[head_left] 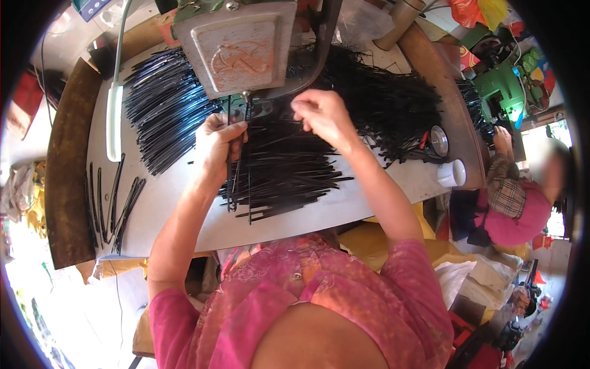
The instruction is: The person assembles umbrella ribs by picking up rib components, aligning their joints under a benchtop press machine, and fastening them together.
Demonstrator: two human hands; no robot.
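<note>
My left hand [218, 138] is closed on thin black strips [233, 178] that hang down from its fingers, just below the grey and green metal machine head [236, 52]. To the right of the machine, my right hand [326, 117] is raised above the strips with its fingers curled and thumb and forefinger pressed together. Whether anything is between them is too small to make out. Under and between my hands lies a loose pile of black strips [295, 166]. A neater, shinier bundle of black strips [163, 107] lies to the left.
A tangled heap of black strips [393, 104] covers the table's far right. Several loose strips [114, 209] lie at the left. A lit lamp tube [115, 123] hangs there. A white cup [452, 173] stands near the right edge. Another person [522, 209] sits at a green machine [504, 92].
</note>
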